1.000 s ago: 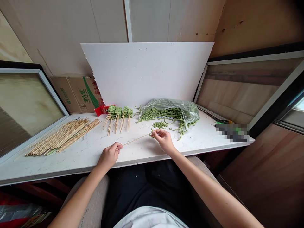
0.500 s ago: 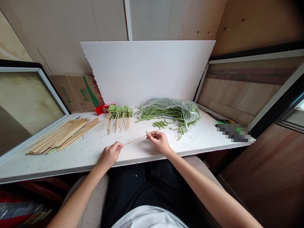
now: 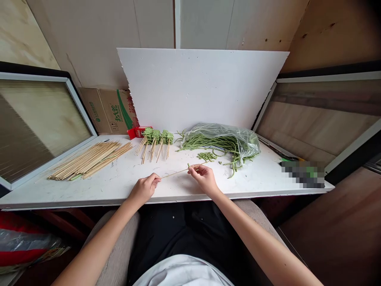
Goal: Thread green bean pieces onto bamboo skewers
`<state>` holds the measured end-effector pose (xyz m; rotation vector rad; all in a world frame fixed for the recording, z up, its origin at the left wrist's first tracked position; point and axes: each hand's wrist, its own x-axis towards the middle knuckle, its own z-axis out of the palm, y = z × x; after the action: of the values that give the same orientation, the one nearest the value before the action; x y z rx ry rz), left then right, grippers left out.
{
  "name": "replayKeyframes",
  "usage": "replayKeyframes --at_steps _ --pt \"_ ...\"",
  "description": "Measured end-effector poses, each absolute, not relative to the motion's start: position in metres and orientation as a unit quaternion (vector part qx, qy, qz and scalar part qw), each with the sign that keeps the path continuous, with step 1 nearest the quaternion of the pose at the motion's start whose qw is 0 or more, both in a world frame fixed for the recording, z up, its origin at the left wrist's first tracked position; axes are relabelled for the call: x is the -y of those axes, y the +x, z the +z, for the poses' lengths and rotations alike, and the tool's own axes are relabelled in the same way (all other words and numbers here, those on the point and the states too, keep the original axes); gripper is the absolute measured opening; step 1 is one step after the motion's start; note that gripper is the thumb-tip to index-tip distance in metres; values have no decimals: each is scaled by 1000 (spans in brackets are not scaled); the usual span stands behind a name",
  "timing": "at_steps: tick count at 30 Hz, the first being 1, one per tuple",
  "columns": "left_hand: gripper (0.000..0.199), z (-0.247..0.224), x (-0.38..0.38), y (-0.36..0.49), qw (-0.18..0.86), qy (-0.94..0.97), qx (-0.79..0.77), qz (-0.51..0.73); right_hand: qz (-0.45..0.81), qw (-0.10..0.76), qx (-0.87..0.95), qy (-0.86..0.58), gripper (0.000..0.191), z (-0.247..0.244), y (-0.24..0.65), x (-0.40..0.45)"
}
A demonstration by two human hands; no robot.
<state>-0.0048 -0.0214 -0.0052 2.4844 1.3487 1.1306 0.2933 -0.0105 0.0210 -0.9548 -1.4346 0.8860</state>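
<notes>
My left hand [image 3: 145,187] is closed in a pinch on one end of a thin bamboo skewer [image 3: 174,174]. The skewer runs to the right, tilted slightly up, above the white tabletop. At its other part, my right hand [image 3: 205,178] pinches a short piece of green bean [image 3: 188,165] against the skewer; the fingers partly hide the contact, so I cannot tell whether it is pierced. Just beyond that hand lies a small pile of cut bean pieces [image 3: 206,156]. Behind it, a clear plastic bag [image 3: 248,140] holds long green beans [image 3: 208,142], some spilling out.
Loose skewers [image 3: 89,159] lie in a heap at left. Several skewers loaded with bean pieces [image 3: 157,137] are near a red packet [image 3: 136,132]. A cardboard box [image 3: 108,111] and a white board [image 3: 202,87] stand behind. A blurred dark item [image 3: 303,174] lies at right.
The camera has turned, so the whole scene sits further right in view. Both hands keep nearly the same pinch on the skewer and bean piece.
</notes>
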Motion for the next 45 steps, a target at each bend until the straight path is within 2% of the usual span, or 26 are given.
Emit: replayKeyframes --at_steps 6,13,18,23,30,39,45 --pt "20 -3 20 -3 54 800 -470 370 366 550 629 -410 36 29 298 10" --pt "23 -5 19 -4 73 794 -470 379 342 502 663 -438 48 42 332 -2" --pt "23 -4 20 -3 72 792 -471 381 208 451 700 -514 40 35 360 -19" --pt "21 -4 19 -2 51 785 -479 390 36 356 766 -534 31 18 368 -28" --pt "19 -9 17 -3 40 778 -480 403 -41 269 795 -542 30 10 363 -30" --pt "17 -8 17 -2 38 775 -488 401 -9 314 789 -527 17 16 360 -30" --pt "17 -9 16 -3 57 771 -487 406 86 435 719 -535 24 18 362 -29"
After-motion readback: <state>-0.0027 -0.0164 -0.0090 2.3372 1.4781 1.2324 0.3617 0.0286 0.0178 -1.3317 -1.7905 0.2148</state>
